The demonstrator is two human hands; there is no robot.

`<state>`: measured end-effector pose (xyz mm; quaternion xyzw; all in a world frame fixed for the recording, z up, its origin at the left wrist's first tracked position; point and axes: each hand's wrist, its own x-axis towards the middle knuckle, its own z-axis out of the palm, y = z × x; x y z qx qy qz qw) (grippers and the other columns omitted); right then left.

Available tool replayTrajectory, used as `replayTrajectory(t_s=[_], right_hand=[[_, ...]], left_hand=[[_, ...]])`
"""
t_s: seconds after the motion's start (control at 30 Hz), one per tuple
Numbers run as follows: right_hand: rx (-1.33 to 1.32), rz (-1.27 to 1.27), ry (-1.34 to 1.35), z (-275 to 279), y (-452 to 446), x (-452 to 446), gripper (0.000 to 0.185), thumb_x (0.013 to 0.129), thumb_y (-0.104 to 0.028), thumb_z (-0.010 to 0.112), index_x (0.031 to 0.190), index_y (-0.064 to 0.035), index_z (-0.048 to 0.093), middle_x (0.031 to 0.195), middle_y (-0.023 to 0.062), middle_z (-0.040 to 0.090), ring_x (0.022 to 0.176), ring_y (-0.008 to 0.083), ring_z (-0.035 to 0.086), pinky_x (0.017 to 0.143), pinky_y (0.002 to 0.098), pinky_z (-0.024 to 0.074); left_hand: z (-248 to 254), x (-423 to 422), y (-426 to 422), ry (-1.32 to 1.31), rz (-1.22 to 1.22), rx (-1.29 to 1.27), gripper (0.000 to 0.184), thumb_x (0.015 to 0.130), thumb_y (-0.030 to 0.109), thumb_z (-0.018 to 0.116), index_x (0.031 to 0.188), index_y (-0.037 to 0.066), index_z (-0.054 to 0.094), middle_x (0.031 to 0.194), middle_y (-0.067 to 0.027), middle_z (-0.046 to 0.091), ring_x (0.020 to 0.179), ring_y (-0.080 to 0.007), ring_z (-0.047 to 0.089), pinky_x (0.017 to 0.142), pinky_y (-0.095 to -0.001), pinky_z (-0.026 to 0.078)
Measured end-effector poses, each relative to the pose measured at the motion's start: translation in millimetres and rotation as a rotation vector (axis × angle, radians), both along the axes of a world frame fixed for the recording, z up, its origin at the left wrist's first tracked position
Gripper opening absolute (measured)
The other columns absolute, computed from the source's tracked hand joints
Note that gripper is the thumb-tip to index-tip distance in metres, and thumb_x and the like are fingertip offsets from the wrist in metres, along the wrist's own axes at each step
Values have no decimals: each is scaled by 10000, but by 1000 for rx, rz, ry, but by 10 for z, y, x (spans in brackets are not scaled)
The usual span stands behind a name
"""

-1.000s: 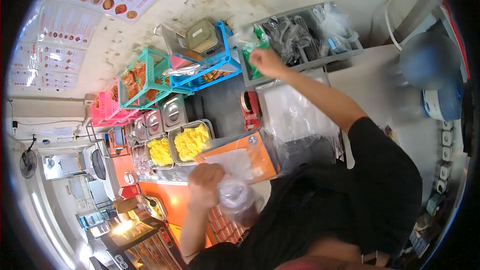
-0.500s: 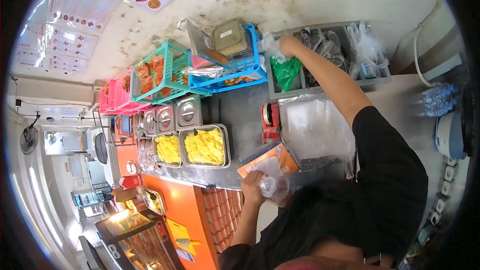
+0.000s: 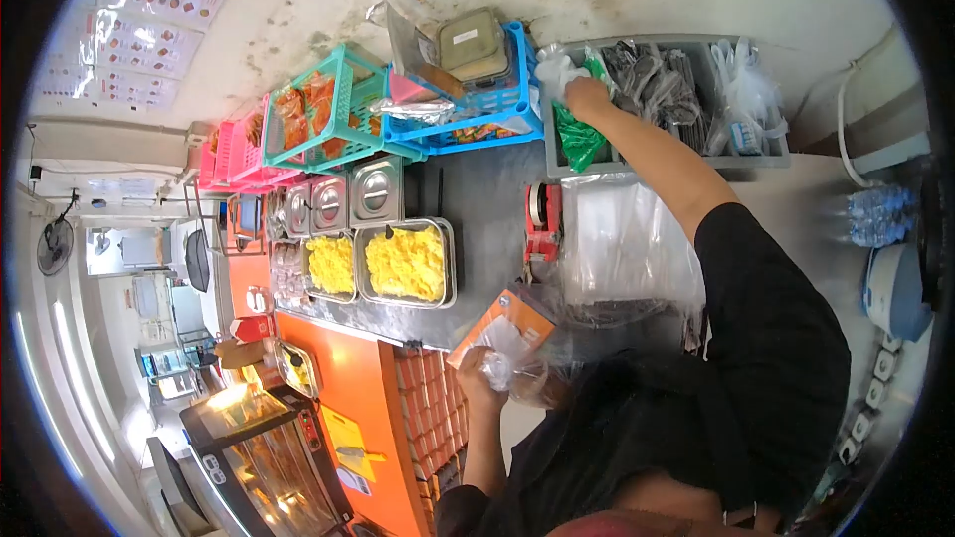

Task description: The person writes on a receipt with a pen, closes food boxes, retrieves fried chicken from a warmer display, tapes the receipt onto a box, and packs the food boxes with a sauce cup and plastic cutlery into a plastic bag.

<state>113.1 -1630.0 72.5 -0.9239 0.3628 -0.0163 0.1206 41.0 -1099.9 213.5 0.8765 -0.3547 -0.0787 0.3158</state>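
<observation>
My left hand [image 3: 482, 378] is closed around the gathered neck of a clear plastic bag [image 3: 537, 381], held low near my body. What is inside the bag is hard to make out. Just beyond that hand lies an orange box [image 3: 522, 316] with a pale patch on it. My right hand [image 3: 588, 97] reaches into the left compartment of a grey divided bin [image 3: 686, 171], its fingers closed on a white plastic bag [image 3: 557, 70]. A green plastic bag [image 3: 577, 139] hangs below my right hand. Black bags [image 3: 652, 85] fill the middle of the bin.
A red tape dispenser [image 3: 542, 224] and a stack of clear plastic bags [image 3: 627, 244] lie on the counter. Metal trays of yellow food [image 3: 406, 264] stand to the left. Blue [image 3: 468, 134] and green [image 3: 333, 104] baskets line the wall. White bags [image 3: 746, 99] occupy the bin's right compartment.
The white plastic bag has lifted slightly with my right hand, and the green bag beside it has shifted. My left hand has moved a little left with the clear bag.
</observation>
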Motion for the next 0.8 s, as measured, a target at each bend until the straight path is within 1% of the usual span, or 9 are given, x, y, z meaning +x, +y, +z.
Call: replayTrajectory(t_s=[0.07,0.1,0.17,0.3,0.4,0.5,0.6,0.7,0.8], right_hand=[[-9,-68,-46,13,34,-28,216,846,-120,593,968,-36,749,1023,185,720,947,335,715,771,448,578],[-16,-107,-77,46,34,-9,214,851,-114,583,960,-35,750,1016,183,722,943,334,715,766,449,578],[-52,-105,-42,43,20,20,210,854,-120,583,947,-31,749,1008,185,722,936,333,716,762,446,579],[-33,-96,9,-32,8,61,198,841,-128,607,944,-31,745,1010,179,723,953,340,710,774,456,575],[75,-43,88,-84,-80,104,210,826,-139,627,982,-70,749,1066,174,714,1025,345,688,832,463,558],[105,-80,22,-112,-101,74,271,836,-151,616,1084,-105,716,1114,171,694,1070,354,660,882,479,534],[74,33,-207,-153,-59,-40,360,841,-173,634,1193,-99,634,1109,181,676,1061,372,647,894,488,524],[67,-35,-420,-132,0,-86,408,827,-192,665,1207,-84,564,1061,187,671,1021,396,644,871,498,524],[202,-37,-210,95,42,-188,412,818,-168,652,1211,-102,549,1114,176,669,1028,389,646,883,505,518]], left_hand=[[-158,-12,105,85,134,23,137,671,70,683,780,11,626,802,-144,645,742,-348,639,652,-402,505],[-501,43,321,125,173,-61,144,672,61,672,795,0,630,830,-156,651,741,-358,643,653,-397,502],[-863,135,521,121,158,-118,140,691,62,659,808,-10,630,857,-177,651,772,-371,645,672,-410,504],[-783,126,450,-130,157,-221,159,746,65,616,865,-38,639,900,-216,649,843,-398,642,734,-433,506],[-976,200,627,103,258,-216,198,774,72,593,911,-64,641,922,-228,646,865,-402,637,768,-433,501],[-1108,335,690,241,310,-299,239,783,88,574,938,-82,642,934,-234,645,867,-401,635,777,-426,499],[-1031,353,599,75,221,-344,258,776,97,548,932,-89,637,937,-248,637,858,-409,630,762,-430,499],[-829,341,451,-61,185,-283,268,768,101,528,923,-94,628,938,-261,625,839,-421,622,740,-440,495],[-814,367,432,-99,113,-229,265,772,116,527,916,-89,615,944,-263,617,844,-436,612,749,-461,490]])
